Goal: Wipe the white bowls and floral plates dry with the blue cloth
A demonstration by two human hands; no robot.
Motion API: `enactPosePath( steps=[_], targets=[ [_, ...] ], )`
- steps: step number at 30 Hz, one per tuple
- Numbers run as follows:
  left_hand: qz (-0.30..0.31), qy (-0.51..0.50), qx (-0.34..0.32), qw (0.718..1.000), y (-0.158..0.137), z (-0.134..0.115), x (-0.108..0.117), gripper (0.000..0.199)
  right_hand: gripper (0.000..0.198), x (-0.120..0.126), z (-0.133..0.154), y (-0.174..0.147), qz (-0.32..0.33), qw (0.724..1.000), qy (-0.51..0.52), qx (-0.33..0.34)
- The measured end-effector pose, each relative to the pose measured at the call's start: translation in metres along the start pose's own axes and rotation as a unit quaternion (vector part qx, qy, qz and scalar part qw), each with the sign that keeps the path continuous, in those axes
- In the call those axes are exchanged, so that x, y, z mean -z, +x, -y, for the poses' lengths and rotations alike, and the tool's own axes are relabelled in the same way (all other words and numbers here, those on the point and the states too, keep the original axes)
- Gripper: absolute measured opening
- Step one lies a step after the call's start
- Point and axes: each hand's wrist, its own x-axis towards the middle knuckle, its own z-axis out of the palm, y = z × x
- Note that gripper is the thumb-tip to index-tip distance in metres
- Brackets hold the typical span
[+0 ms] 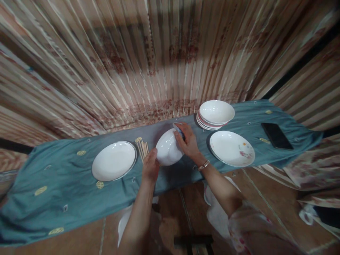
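- Fingers of the left hand (150, 165) are clamped on the left edge of a white bowl (168, 150); the thumb lies along that edge, and the other fingertips are hidden.
- Curled fingers of the right hand (188, 141) close around a small blue-and-white piece (179, 131) at the bowl's upper right edge; too much is covered to tell what it is.
- The glossy bowl is tilted between the two hands, above the middle of the table; whether it touches the surface, I cannot tell.
- Just left of the bowl lies a bundle of thin, pale sticks (144, 148), partly behind the left hand.
- Farther left rests a plain white plate (114, 161) with a thin dark rim.
- To the right of the right hand sits a white plate with a flower print (231, 148).
- Behind that plate stands a stack of white bowls (216, 112), some with reddish bands.
- Near the right end of the table lies a black phone (276, 135).
- Everything rests on a blue-green tablecloth (77, 193) with yellow motifs.
- A bracelet (204, 165) circles the right wrist.
- Beyond the table hangs a pleated, striped curtain (159, 53); below is a brown tiled floor (265, 198).
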Motion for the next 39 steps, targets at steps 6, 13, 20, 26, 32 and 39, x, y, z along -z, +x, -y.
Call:
enactPosePath(
  steps=[6, 13, 20, 26, 32, 39],
  targets=[
    [-0.009, -0.034, -0.019, 0.999, -0.003, 0.002, 0.003, 0.037, 0.046, -0.019, 0.031, -0.023, 0.121, 0.984, -0.067, 0.111],
    [-0.022, -0.067, -0.017, 0.997, 0.0, 0.004, 0.007, 0.039, 0.044, -0.029, 0.046, -0.032, 0.16, 0.97, -0.118, 0.142],
    [-0.018, -0.061, -0.032, 0.997, -0.002, 0.002, -0.001, 0.038, 0.047, -0.02, 0.019, -0.02, 0.095, 0.988, -0.104, 0.061],
    [-0.051, -0.046, -0.025, 0.997, 0.002, 0.008, 0.012, 0.038, 0.051, -0.018, -0.009, -0.025, 0.052, 0.998, -0.034, -0.007],
    [-0.072, -0.059, -0.029, 0.995, 0.007, 0.011, 0.018, 0.038, 0.055, -0.022, -0.026, -0.041, 0.04, 0.998, 0.018, -0.046],
    [-0.071, -0.089, -0.026, 0.993, 0.008, 0.011, 0.021, 0.036, 0.06, -0.03, -0.035, -0.062, 0.061, 0.994, 0.017, -0.094]
  ],
)
